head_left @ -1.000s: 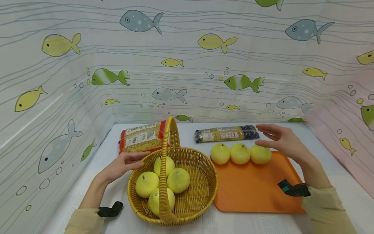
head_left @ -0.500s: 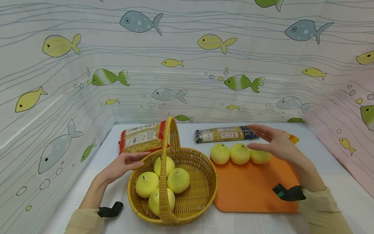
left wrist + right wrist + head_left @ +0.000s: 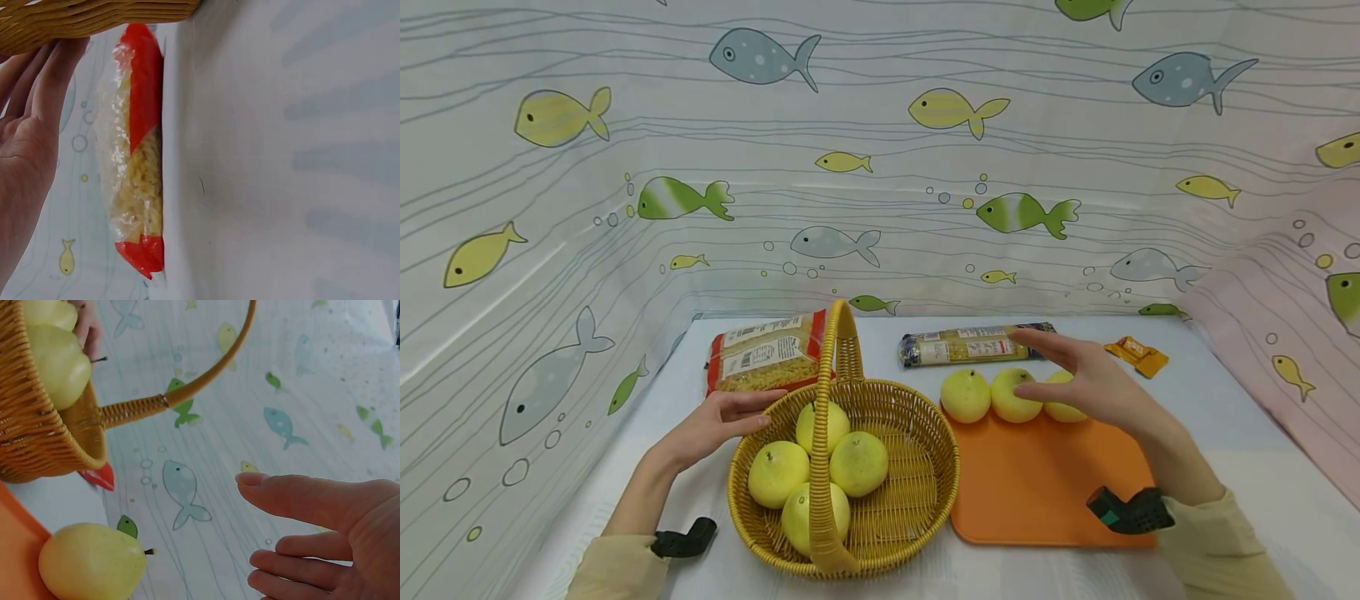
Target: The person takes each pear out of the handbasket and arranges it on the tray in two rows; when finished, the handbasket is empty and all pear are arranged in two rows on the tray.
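Observation:
My left hand [image 3: 717, 425] rests against the left rim of the wicker basket [image 3: 945, 508], its fingers nearly straight along the outside in the left wrist view. Inside the basket lie several round yellow pears [image 3: 859, 463]. Over the orange tray's far right side, my right hand [image 3: 1093, 377] hovers with fingers and thumb apart, holding nothing. Three pears sit in a row along the back of the orange tray [image 3: 1045, 492]: a left pear [image 3: 965, 396], a middle pear [image 3: 1009, 398] and a right pear [image 3: 1062, 410] partly hidden by the hand. The right wrist view shows one tray pear [image 3: 90, 562] below the raised thumb.
A red-trimmed bag of pasta [image 3: 767, 354] lies behind the basket at left. Behind the tray is a long pack of spaghetti [image 3: 962, 347]. Small orange-wrapped packets [image 3: 1138, 356] lie at the back right. The basket's tall handle [image 3: 827, 417] arches over it. Fish-patterned sheeting surrounds the table.
My right hand has moved left over the pears, from the right pear toward the middle one, uncovering the orange packets. The left hand, basket and fruit have stayed put.

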Tool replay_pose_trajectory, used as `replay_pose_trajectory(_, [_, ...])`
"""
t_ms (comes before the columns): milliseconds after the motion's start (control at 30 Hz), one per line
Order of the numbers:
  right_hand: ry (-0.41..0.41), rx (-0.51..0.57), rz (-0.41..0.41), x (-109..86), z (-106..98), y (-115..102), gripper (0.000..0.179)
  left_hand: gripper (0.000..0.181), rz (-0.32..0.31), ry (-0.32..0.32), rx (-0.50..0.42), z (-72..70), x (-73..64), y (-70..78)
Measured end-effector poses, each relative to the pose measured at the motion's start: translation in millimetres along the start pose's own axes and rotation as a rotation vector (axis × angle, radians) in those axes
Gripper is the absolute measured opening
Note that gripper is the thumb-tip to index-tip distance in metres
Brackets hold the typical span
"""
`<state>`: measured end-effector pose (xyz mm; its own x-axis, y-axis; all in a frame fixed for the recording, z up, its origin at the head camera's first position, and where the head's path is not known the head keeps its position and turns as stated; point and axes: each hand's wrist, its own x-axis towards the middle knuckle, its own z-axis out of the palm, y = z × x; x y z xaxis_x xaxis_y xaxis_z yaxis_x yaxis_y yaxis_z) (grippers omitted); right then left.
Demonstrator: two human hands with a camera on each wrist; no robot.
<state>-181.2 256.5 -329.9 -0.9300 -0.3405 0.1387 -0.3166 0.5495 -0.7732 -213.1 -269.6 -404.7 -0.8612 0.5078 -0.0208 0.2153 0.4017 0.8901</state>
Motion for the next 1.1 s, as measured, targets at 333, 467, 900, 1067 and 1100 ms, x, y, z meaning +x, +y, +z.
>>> replay_pose_trajectory(333, [-0.031,0.037,-0.090,2.3,16.6,-9.3,0.070,0.046,-0.016,-0.011,-0.018,-1.4,-1.2,1.7])
replay_pose_trajectory(467, [-0.039,0.057,-0.116,3.5,22.9,-11.8,0.069,0.047,-0.011,0.003,-0.002,-1.7,-2.4,1.7])
replay_pose_trajectory(900, [-0.123,0.041,-0.132,9.0,59.9,-24.2,0.070,0.047,-0.030,-0.001,0.007,0.6,-3.6,-2.7])
replay_pose_trajectory(1067, [-0.132,0.038,-0.135,10.7,78.8,-30.2,0.070,0.045,-0.019,-0.004,-0.001,-0.7,-1.7,-1.9])
replay_pose_trajectory(1100, [-0.136,0.043,-0.132,11.4,82.3,-31.6,0.070,0.045,-0.022,-0.004,0.001,-0.6,-1.1,-1.9])
